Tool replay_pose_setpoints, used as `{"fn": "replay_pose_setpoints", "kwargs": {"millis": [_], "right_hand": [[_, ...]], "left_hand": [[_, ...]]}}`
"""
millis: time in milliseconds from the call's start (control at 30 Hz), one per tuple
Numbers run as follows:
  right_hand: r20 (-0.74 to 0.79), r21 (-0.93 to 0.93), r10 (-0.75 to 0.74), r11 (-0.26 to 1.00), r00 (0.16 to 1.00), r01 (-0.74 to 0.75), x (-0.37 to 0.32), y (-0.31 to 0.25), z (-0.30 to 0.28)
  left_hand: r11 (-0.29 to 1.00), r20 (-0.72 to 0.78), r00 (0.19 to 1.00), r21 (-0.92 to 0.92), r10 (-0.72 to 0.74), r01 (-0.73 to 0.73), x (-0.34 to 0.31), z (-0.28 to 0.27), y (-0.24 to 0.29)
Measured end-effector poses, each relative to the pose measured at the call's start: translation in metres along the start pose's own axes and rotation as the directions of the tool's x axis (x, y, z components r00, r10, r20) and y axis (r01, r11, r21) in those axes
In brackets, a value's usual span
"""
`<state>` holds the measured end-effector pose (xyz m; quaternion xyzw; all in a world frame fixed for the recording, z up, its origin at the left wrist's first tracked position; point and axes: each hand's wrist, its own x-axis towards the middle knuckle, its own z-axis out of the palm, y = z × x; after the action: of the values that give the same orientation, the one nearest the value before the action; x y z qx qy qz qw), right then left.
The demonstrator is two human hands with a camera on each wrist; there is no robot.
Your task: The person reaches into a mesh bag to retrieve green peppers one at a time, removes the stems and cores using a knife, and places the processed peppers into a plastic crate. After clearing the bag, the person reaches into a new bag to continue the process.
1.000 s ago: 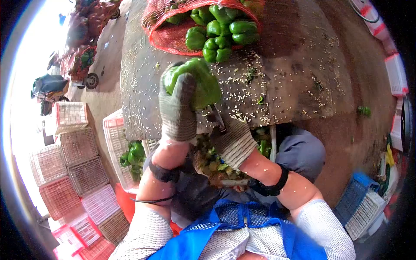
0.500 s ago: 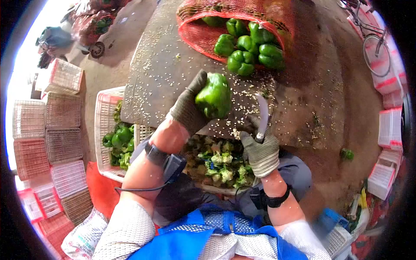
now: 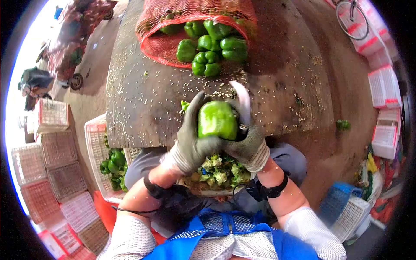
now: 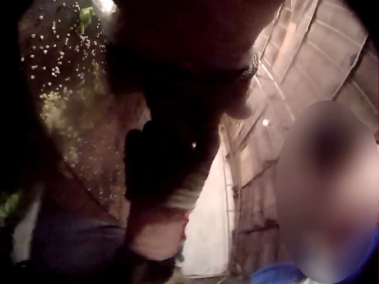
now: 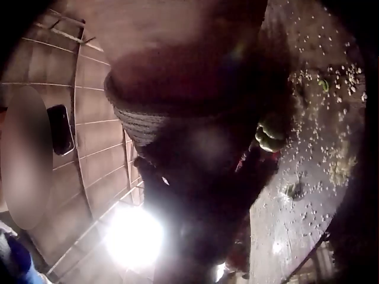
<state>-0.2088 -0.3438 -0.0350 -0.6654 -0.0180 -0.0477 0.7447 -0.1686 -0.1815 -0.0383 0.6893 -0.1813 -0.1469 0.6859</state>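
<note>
Presently both hands are together over the near edge of a seed-strewn board (image 3: 277,99), in grey-green knit gloves. Left hand (image 3: 193,141) grips a green pepper (image 3: 216,120) from its left side, thumb or finger upright beside it. Right hand (image 3: 249,145) is at the pepper's right side and grips a curved knife (image 3: 242,100), blade pointing away from the body, tip over the board. Whether the blade touches the pepper: cannot tell. Both wrist views are too dark to show finger detail.

Far side of board: red mesh bag (image 3: 197,9) lying on its side, mouth toward the person, whole peppers (image 3: 206,63) in and at the opening. Small green scrap (image 3: 185,105) near the left hand's fingers. Below the hands, between the knees, a tub (image 3: 212,191) of pale green cores and trimmings (image 3: 220,177). At left, a white crate (image 3: 96,143) with more green peppers (image 3: 116,161). Stacked crates (image 3: 57,149) farther left; bicycle wheel (image 3: 352,19) upper right.
</note>
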Motion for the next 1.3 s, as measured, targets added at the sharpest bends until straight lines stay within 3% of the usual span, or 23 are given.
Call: {"fn": "replay_pose_setpoints", "kwargs": {"millis": [33,167,267,333,400,467,500,533,600,633,733,800,833,867,933,967,1000,1067,1100,1133,1200,1233,1300], "right_hand": [[0.031,0.092,0.08,0.992,0.996,-0.083,-0.002,-0.002,0.0],[-0.05,0.072,0.116,0.991,0.992,-0.113,-0.003,0.004,0.004],[-0.25,-0.008,-0.004,1.0,0.968,0.002,0.005,0.007,0.016],[-0.281,-0.122,0.04,0.99,0.959,-0.077,0.007,0.011,0.017],[-0.303,-0.162,0.036,0.983,0.952,-0.088,0.006,0.018,0.021],[-0.306,-0.294,0.034,0.947,0.951,-0.129,0.007,0.018,0.02],[-0.266,-0.085,0.176,0.975,0.948,-0.205,0.006,0.01,0.022],[-0.299,-0.156,0.108,0.975,0.948,-0.161,0.005,0.012,0.026],[-0.334,-0.305,-0.043,0.95,0.941,-0.065,0.006,0.013,0.031],[-0.304,-0.189,0.068,0.973,0.95,-0.13,0.006,0.009,0.03],[-0.289,-0.213,0.038,0.972,0.957,-0.103,0.006,0.008,0.03],[-0.282,-0.234,0.029,0.967,0.959,-0.098,0.008,0.002,0.033],[-0.223,-0.378,-0.151,0.924,0.963,0.057,0.009,0.002,0.036],[-0.165,-0.438,-0.185,0.894,0.969,0.096,0.004,0.002,0.038],[-0.126,-0.367,-0.123,0.928,0.984,0.069,0.0,0.003,0.043],[-0.145,-0.236,-0.027,0.972,0.989,-0.008,0.0,0.005,0.044],[-0.132,-0.017,0.145,0.989,0.981,-0.149,0.001,0.01,0.041],[-0.082,0.196,0.326,0.932,0.942,-0.305,-0.001,0.012,0.033],[-0.061,0.272,0.394,0.891,0.917,-0.364,-0.004,0.009,0.027],[-0.052,0.321,0.443,0.856,0.895,-0.405,-0.007,0.007,0.02],[-0.06,0.378,0.503,0.811,0.862,-0.447,-0.016,0.011,0.008],[-0.145,0.413,0.495,0.817,0.857,-0.402,-0.023,0.024,0.003],[-0.087,0.472,0.494,0.785,0.865,-0.401,-0.024,0.024,-0.002]], "left_hand": [[0.886,0.087,0.969,0.394,0.23,-0.246,0.003,-0.01,0.001],[0.908,0.07,0.948,0.273,0.31,-0.317,0.015,-0.008,-0.005],[0.995,-0.159,0.986,0.089,0.048,-0.034,0.014,0.004,-0.01],[0.975,-0.235,0.968,-0.217,-0.093,0.041,0.018,0.014,-0.012],[0.97,-0.276,0.948,-0.221,-0.161,0.1,0.02,0.016,-0.02],[0.8,-0.122,0.943,-0.57,-0.309,0.188,0.024,0.011,-0.03],[0.663,-0.033,0.933,-0.713,-0.36,0.23,0.025,0.009,-0.033],[0.584,-0.088,0.862,-0.769,-0.499,0.259,0.027,0.011,-0.037],[0.437,0.014,0.849,-0.853,-0.529,0.287,0.029,0.014,-0.028],[0.435,0.03,0.85,-0.849,-0.525,0.299,0.029,0.014,-0.029],[0.315,0.174,0.865,-0.883,-0.47,0.349,0.03,0.01,-0.031],[0.337,0.095,0.831,-0.884,-0.547,0.323,0.032,0.009,-0.036],[0.211,0.216,0.833,-0.907,-0.509,0.365,0.035,0.005,-0.036],[-0.029,0.362,0.828,-0.921,-0.427,0.388,0.031,0.004,-0.028],[-0.126,0.429,0.88,-0.903,-0.206,0.411,0.039,0.0,-0.035],[-0.064,0.348,0.829,-0.932,-0.439,0.357,0.043,0.001,-0.03],[0.086,0.323,0.842,-0.915,-0.432,0.395,0.044,-0.007,-0.034],[0.164,0.119,0.89,-0.964,-0.44,0.209,0.051,-0.019,-0.045],[0.27,0.082,0.954,-0.949,-0.288,0.163,0.053,-0.048,-0.078],[0.262,-0.01,0.884,-0.957,-0.468,0.128,0.054,-0.063,-0.057],[0.291,-0.064,0.902,-0.954,-0.427,0.07,0.044,-0.104,-0.032],[0.387,-0.158,0.881,-0.922,-0.445,0.031,0.037,-0.124,-0.017],[0.529,-0.299,0.85,-0.848,-0.433,-0.029,0.013,-0.167,0.002]]}}
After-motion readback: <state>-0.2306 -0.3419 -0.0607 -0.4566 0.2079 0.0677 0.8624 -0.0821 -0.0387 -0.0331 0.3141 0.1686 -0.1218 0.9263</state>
